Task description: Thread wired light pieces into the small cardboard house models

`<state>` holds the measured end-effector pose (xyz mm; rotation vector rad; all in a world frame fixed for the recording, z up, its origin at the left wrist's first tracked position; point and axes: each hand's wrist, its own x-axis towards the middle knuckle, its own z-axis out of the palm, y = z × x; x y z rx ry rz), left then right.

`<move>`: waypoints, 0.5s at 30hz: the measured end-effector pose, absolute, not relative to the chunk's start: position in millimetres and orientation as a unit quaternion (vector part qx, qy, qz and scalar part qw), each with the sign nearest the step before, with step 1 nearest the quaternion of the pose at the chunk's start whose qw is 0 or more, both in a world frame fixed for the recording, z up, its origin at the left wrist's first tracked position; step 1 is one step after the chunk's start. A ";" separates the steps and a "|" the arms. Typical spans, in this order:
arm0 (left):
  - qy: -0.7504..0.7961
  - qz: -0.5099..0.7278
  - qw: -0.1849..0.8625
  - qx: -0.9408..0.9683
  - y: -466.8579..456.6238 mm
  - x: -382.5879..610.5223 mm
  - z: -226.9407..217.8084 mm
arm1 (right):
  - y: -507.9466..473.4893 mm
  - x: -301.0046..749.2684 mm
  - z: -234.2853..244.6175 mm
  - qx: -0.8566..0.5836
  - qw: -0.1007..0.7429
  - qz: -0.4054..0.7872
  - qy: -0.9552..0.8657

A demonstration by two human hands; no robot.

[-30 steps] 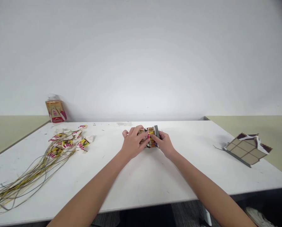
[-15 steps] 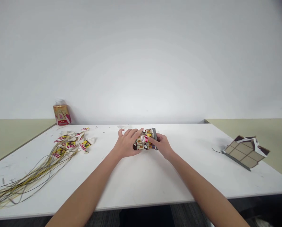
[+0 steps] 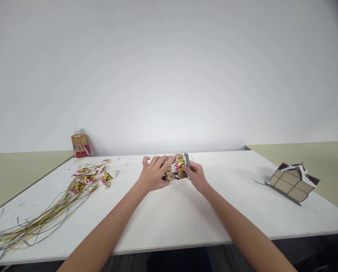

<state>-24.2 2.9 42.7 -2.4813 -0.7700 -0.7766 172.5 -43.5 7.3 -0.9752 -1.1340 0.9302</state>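
A small printed cardboard model house with yellow windows is gripped from both sides, left hand and right hand clasped on it, mid-table on the white tabletop.

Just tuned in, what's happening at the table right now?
A person holds a small printed cardboard house piece between both hands over the white table: the left hand wraps its left side, and the right hand grips its right end. A bundle of wires with small printed pieces lies at the left, a bottle behind it, and a cardboard roof section at the right.
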 end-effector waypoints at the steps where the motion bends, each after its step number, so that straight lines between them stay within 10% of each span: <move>1: -0.277 -0.277 0.216 -0.894 2.0 -23.9 42.5 | -43.0 172.3 6.7 -0.430 0.637 0.406 -0.495; 15: -0.435 -0.231 0.337 -0.802 55.3 -176.1 87.6 | -42.9 196.3 1.9 -0.500 0.581 0.186 -0.615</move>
